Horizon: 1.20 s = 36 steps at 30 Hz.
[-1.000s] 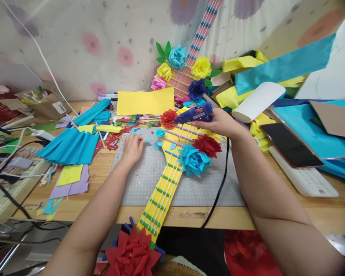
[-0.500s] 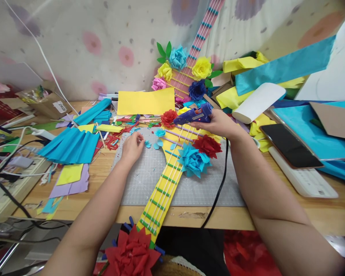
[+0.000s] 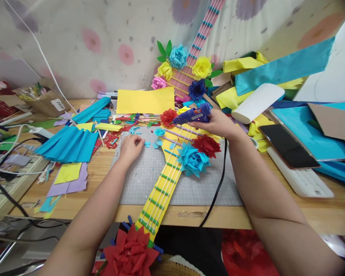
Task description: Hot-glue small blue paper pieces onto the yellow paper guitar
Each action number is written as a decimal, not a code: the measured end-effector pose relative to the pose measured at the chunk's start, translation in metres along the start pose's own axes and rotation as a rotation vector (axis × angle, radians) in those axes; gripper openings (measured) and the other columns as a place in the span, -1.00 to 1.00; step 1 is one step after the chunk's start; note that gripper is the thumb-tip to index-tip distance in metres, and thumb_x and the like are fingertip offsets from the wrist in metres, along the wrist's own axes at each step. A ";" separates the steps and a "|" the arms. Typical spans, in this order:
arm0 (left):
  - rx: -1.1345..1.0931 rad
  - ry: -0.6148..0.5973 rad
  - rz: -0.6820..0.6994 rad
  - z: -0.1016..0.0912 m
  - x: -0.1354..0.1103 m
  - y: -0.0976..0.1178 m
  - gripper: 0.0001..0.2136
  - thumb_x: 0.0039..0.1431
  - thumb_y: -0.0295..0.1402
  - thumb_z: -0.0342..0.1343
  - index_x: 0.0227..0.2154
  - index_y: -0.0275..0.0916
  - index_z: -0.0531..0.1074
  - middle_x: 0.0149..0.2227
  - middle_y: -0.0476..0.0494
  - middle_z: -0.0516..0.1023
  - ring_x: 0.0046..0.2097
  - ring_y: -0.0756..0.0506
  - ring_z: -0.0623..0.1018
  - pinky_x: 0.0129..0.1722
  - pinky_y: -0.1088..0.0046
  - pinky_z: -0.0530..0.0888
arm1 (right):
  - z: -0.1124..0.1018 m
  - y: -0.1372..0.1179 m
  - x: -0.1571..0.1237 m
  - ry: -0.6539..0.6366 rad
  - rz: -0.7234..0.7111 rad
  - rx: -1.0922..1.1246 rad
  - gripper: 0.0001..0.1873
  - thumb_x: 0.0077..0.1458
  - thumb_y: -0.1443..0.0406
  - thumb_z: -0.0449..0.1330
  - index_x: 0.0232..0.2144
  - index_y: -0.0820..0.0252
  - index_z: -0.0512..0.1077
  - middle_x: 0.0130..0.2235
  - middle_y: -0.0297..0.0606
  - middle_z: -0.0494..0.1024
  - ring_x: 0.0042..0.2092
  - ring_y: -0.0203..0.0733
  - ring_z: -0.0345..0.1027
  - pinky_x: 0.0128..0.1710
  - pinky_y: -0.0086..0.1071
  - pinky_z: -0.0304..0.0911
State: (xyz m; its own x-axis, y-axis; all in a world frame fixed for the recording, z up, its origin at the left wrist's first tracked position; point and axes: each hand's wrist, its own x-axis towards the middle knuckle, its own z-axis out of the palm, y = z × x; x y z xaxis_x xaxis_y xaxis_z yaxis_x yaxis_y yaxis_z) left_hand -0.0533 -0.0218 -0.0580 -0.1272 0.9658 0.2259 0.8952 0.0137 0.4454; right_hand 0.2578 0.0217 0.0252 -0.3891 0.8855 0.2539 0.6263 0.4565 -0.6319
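My right hand point(image 3: 218, 123) is closed around a blue glue gun point(image 3: 191, 114), its nozzle pointing left above a yellow paper guitar point(image 3: 163, 184) that lies on a grey cutting mat point(image 3: 143, 180). My left hand point(image 3: 130, 147) rests on the mat with fingers curled, its fingertips pinched at small teal paper pieces point(image 3: 147, 144); whether it holds one I cannot tell. On the guitar body sit a large teal paper flower point(image 3: 192, 160) and red paper flowers point(image 3: 207, 145). The glue gun's black cord point(image 3: 218, 188) runs down over the table edge.
A pink paper guitar with flowers point(image 3: 186, 69) leans on the back wall. Pleated teal paper point(image 3: 67, 143), yellow sheets point(image 3: 145, 100) and scraps lie at the left and back. A phone point(image 3: 289, 145) and white keyboard point(image 3: 300, 178) are on the right. Cables point(image 3: 5, 153) lie at the far left.
My left hand's fingers have curled in and pinched near the small teal pieces. The glue gun hand has stayed almost still.
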 end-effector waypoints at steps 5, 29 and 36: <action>0.111 0.010 -0.072 -0.002 0.001 0.005 -0.51 0.28 -0.20 -0.27 -0.63 -0.22 0.43 -0.38 -0.26 0.52 -0.18 -0.22 0.48 -0.05 0.22 0.32 | 0.000 -0.001 0.001 -0.041 0.051 0.017 -0.45 -0.12 -0.10 0.25 -0.35 0.29 0.51 -0.45 -0.22 0.50 -0.39 -0.18 0.31 -0.40 -0.34 0.16; -0.076 0.076 0.008 0.005 0.002 0.003 -0.91 -0.06 -0.32 0.25 -0.56 -0.19 0.49 -0.33 -0.11 0.50 -0.15 -0.17 0.46 -0.03 0.26 0.33 | -0.001 -0.002 0.000 -0.016 0.007 -0.035 -0.46 -0.13 -0.14 0.21 -0.46 0.25 0.46 -0.57 -0.34 0.26 -0.46 -0.29 0.08 -0.43 -0.38 0.05; -0.054 0.033 0.010 0.006 0.001 0.003 -0.92 -0.04 -0.30 0.24 -0.47 -0.16 0.52 -0.26 -0.11 0.49 -0.09 -0.18 0.44 -0.01 0.24 0.32 | -0.002 -0.006 0.000 -0.013 0.043 -0.061 -0.42 -0.15 -0.17 0.20 -0.45 0.25 0.47 -0.55 -0.32 0.27 -0.46 -0.29 0.08 -0.45 -0.38 0.05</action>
State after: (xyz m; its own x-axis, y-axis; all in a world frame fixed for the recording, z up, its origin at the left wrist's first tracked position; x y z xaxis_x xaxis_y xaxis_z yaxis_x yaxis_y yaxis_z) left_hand -0.0480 -0.0188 -0.0613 -0.1333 0.9568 0.2584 0.8725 -0.0104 0.4885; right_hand 0.2552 0.0188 0.0302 -0.3694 0.9033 0.2180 0.6824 0.4230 -0.5962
